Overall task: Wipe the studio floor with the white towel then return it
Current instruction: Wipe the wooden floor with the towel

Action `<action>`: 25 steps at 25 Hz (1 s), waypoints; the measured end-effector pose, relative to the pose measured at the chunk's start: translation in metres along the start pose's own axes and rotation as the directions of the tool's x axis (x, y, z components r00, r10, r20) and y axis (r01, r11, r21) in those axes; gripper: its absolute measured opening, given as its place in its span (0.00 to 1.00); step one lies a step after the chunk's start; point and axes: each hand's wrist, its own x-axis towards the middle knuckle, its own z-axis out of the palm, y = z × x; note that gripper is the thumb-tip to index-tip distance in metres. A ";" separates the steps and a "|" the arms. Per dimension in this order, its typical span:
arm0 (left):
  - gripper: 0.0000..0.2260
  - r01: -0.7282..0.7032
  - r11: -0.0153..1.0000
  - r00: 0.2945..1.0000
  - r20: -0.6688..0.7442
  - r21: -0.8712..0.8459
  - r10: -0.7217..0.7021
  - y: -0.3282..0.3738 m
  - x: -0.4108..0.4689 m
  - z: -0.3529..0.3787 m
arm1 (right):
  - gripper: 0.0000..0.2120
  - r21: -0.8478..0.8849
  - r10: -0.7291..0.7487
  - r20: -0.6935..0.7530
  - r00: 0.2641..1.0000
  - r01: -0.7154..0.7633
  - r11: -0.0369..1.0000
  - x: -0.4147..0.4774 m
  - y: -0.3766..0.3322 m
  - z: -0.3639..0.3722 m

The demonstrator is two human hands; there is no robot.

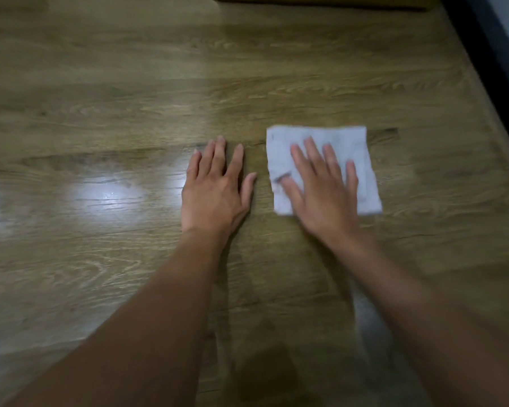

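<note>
Left forearm (159, 304) and right forearm (423, 304) are reaching over the wooden floor (100, 83). White towel (338, 136) is lying flat on the floor, right of centre. Right hand (320, 195) is pressing it, fingers straight. Left hand (212, 195) is resting released on bare floor just beside the towel.

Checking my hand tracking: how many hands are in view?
2. The left hand lies flat on the bare floor, just left of the towel. The right hand presses flat on the towel. Neither is hidden.
</note>
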 end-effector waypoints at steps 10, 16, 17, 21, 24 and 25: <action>0.25 -0.079 0.997 0.995 0.069 0.015 0.078 0.025 0.004 -0.007 | 0.33 -0.018 0.086 0.012 0.996 -0.086 0.996 0.065 0.043 -0.008; 0.27 -0.166 0.985 0.985 0.045 -0.055 0.169 0.084 -0.005 0.012 | 0.33 -0.110 -0.072 -0.001 0.997 0.072 0.991 -0.048 0.093 -0.012; 0.27 -0.169 0.985 0.984 0.041 -0.043 0.171 0.083 -0.005 0.014 | 0.32 -0.115 -0.030 0.020 0.999 0.032 0.993 -0.033 0.102 -0.016; 0.26 -0.166 0.986 0.986 0.014 -0.021 0.166 0.082 -0.004 0.014 | 0.31 -0.020 0.311 -0.007 0.950 -0.311 0.950 0.074 0.101 -0.019; 0.25 -0.178 0.984 0.983 0.046 -0.030 0.179 0.085 -0.006 0.013 | 0.31 -0.026 0.245 -0.019 0.969 -0.246 0.969 0.054 0.092 -0.013; 0.25 -0.166 0.986 0.984 0.062 -0.031 0.167 0.083 -0.004 0.012 | 0.32 -0.038 0.146 -0.022 0.989 -0.147 0.988 0.026 0.091 -0.011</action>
